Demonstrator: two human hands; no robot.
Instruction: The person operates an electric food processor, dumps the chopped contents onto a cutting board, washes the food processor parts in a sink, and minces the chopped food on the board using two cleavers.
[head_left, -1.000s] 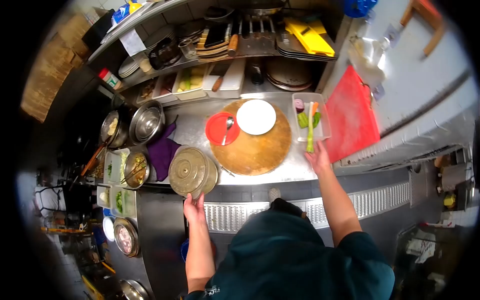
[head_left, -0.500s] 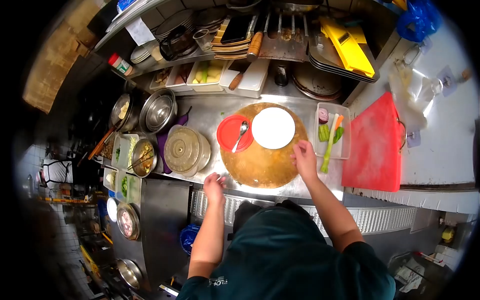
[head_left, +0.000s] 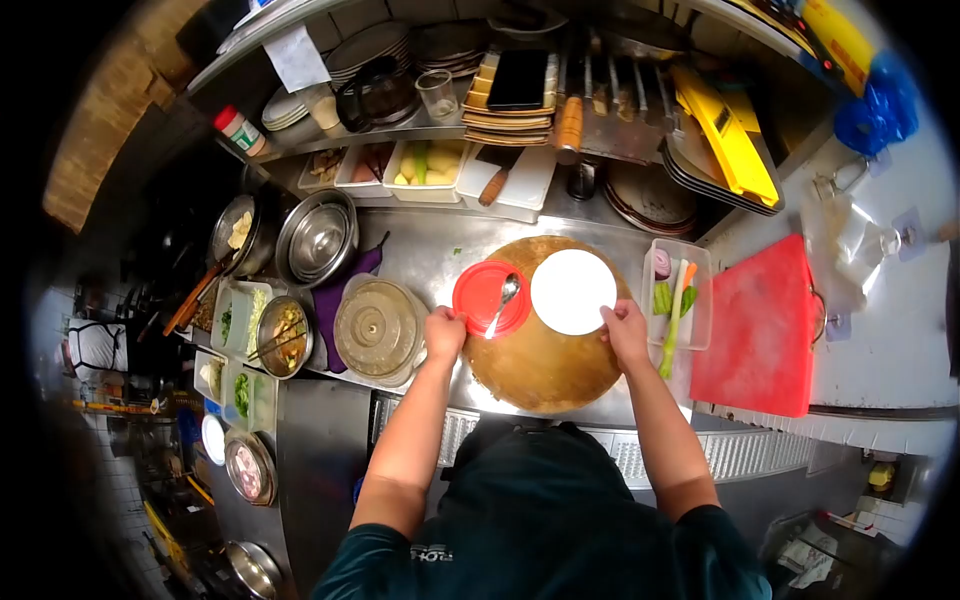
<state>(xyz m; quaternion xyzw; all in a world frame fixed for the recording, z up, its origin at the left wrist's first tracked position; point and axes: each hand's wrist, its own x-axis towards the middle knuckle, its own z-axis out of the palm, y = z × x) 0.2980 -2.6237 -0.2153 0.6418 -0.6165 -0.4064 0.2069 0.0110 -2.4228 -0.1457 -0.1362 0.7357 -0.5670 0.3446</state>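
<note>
In the head view, the red dish [head_left: 474, 296] and the white dish [head_left: 573, 292] sit side by side on a round wooden board [head_left: 545, 372], which rests on the steel desk [head_left: 420, 235]. The left hand [head_left: 444, 334] has its fingertips drawn in at the red dish's outer rim; the right hand [head_left: 627, 330] has its fingertips at the white dish's near outer edge. Whether either is clamped on its rim or merely touching, I cannot tell.

The spoon [head_left: 508, 290] lies loose across the red dish, so a tilt or a jerk from the left hand could slide it out. Both dishes are met from one side only, and a weak edge grip could let either tip or slip. Pushed inward, they could knock together, as they lie close.

A wide swing of the right forearm could catch the green stalk [head_left: 671, 350] jutting over the near rim of the clear container [head_left: 706, 300]. On the left, the lidded tub [head_left: 378, 330] stands near that hand, where an elbow or wrist could bump it.
</note>
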